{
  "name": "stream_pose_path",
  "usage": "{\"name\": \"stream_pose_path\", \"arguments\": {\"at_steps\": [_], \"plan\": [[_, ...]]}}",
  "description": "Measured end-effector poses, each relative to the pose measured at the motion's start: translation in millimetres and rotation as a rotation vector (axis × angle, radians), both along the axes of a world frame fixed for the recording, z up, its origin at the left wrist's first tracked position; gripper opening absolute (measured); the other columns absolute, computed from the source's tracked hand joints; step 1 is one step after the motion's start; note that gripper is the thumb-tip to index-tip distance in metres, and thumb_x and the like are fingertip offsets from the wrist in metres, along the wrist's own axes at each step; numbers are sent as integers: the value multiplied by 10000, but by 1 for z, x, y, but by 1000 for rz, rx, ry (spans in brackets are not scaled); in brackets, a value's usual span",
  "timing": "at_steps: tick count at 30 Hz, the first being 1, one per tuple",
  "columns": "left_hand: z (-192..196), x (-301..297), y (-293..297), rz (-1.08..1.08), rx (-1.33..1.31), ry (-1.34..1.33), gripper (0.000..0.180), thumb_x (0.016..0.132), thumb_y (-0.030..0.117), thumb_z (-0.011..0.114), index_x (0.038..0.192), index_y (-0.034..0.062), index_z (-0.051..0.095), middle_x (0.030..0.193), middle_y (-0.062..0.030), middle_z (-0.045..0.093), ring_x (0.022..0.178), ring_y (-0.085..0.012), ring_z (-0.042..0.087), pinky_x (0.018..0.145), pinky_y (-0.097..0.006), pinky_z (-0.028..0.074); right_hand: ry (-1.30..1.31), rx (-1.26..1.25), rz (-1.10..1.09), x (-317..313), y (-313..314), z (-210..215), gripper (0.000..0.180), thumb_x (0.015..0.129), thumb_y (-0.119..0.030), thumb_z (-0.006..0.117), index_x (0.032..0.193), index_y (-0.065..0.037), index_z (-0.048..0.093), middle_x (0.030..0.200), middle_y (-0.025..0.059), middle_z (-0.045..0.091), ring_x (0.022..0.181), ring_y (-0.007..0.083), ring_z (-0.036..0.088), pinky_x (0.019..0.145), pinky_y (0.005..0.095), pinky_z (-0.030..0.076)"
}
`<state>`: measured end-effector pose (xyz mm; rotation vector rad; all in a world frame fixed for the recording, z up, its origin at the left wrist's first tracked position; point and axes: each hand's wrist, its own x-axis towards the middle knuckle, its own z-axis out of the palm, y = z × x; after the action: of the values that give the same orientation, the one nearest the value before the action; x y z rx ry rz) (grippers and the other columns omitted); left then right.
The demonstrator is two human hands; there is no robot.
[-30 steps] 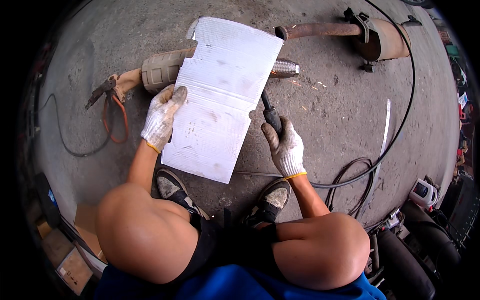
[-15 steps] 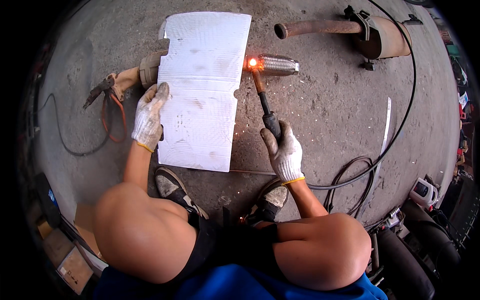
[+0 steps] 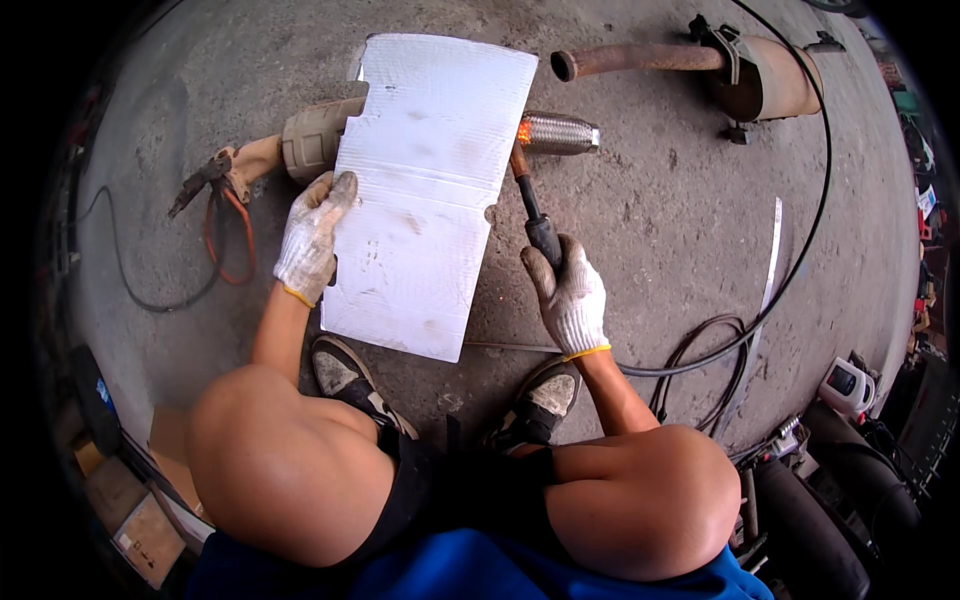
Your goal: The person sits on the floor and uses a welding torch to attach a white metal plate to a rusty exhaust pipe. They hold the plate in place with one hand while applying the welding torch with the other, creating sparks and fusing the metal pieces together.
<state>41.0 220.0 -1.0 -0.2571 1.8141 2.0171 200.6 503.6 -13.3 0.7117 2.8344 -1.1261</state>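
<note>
My left hand, in a soiled white knit glove, grips the left edge of a white cardboard sheet. The sheet hides the middle of an exhaust pipe on the floor. To the sheet's left shows a tan exhaust canister; to its right, a braided flex pipe with a small orange glow where it meets the sheet's edge. My right hand, gloved too, is wrapped round the black handle of a welding torch. The torch's copper-coloured neck points up to the glowing spot, its tip hidden behind the sheet.
At the far right lies a muffler with a rusty pipe. A black cable curves down the right side to coiled hose. A metal strip lies near it. An orange-handled clamp hangs at the left pipe end. My shoes are close below.
The cardboard sheet and my left hand have shifted right and tilted, covering the torch tip. The bright glowing spot has dimmed to orange. My right hand has barely moved.
</note>
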Motion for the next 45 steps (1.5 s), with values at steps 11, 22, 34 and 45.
{"name": "stream_pose_path", "arguments": {"at_steps": [11,22,34,45], "plan": [[2,2,11,-139,-76,22,318,1022,334,674,1091,24,691,975,22,658,891,-56,548,839,-231,454,-20,-7,6,-4,-1,5,516,979,-461,678,1225,-11,616,893,227,714,825,384,723,726,428,552],[1,1,9,-152,-135,25,323,1024,344,669,1113,34,690,983,17,668,891,-57,558,844,-229,456,-36,-57,18,-2,2,3,515,970,-485,680,1209,-34,609,887,216,709,818,405,707,724,446,549],[-1,-1,-3,58,4,38,292,1013,261,683,1164,11,692,1042,-4,687,928,-71,602,862,-245,485,-27,-46,-29,13,2,1,505,969,-445,697,1261,-41,616,883,222,713,819,389,724,728,424,552],[-5,0,-2,107,-4,-39,357,991,273,711,1207,-6,661,1071,-25,677,951,-99,604,882,-251,481,-5,-49,-6,4,-1,4,527,962,-451,706,1254,-23,610,870,202,711,804,359,723,726,415,554]]}}
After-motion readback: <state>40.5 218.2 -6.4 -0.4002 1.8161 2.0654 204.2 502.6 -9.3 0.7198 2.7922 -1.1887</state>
